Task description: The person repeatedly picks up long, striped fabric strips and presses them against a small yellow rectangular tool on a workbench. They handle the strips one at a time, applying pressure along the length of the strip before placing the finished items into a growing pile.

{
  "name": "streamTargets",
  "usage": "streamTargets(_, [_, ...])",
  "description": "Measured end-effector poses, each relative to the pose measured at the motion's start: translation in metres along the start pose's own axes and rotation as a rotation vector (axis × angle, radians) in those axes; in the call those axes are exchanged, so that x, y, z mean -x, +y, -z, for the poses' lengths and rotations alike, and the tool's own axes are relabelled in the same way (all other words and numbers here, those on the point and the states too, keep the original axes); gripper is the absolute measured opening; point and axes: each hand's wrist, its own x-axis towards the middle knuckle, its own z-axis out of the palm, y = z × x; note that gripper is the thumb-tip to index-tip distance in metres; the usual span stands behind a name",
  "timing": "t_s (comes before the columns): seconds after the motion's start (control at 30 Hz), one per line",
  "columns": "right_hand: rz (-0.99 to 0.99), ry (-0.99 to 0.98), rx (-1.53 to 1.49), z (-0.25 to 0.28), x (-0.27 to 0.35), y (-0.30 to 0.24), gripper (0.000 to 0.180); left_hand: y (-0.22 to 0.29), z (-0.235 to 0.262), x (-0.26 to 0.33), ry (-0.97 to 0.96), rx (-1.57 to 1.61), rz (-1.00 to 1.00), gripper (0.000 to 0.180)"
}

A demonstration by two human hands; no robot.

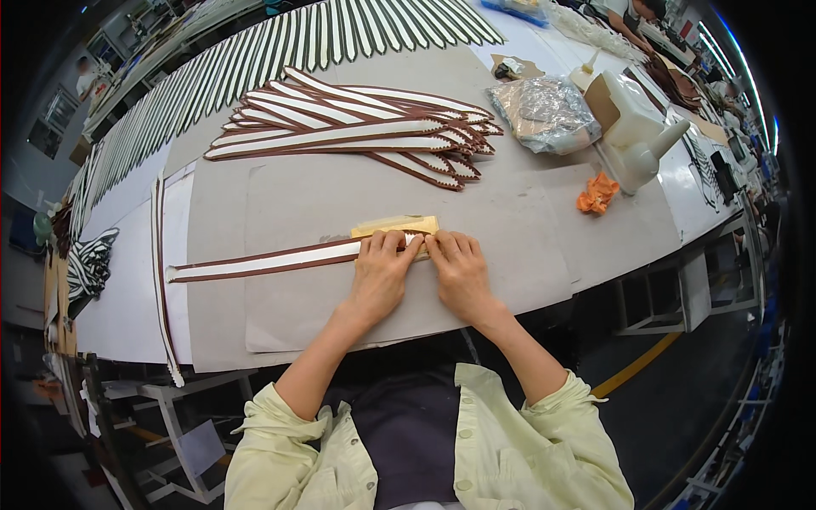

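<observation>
A long white strap with brown edges (280,259) lies across the grey sheet, its right end under my hands. My left hand (380,274) is closed on that end, thumb and fingers bent together. Close beside it, my right hand (463,274) also pinches the strap's end, the two thumbs nearly meeting. Just beyond my fingertips, touching or almost touching the strap, lies a yellow block-like piece (374,228). My fingers hide most of the strap's end. Another narrow strap (159,272) lies lengthwise at the left, near the first one's far end.
Beyond my hands is a heap of brown-edged straps (340,127). Dark-edged strips (255,55) stand in a long row along the back. At right are a clear plastic bag (544,115), a whitish bottle (633,166) and a crumpled orange piece (597,194). Other people work farther off.
</observation>
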Motion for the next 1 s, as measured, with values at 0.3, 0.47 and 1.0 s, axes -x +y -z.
streamTargets(0.3, [-0.059, -0.120, 0.062, -0.003, -0.006, -0.007, 0.046, 0.004, 0.003, 0.002, 0.005, 0.053, 0.053, 0.053])
streamTargets(0.47, [-0.112, -0.063, -0.016, -0.002, -0.005, -0.007, 0.045, -0.033, 0.034, 0.024, -0.020, 0.333, 0.217, 0.035])
streamTargets(1.0, [-0.219, 0.061, -0.583, 0.035, -0.023, -0.039, 0.046, 0.019, 0.220, -0.059, 0.265, 0.310, 0.033, 0.010])
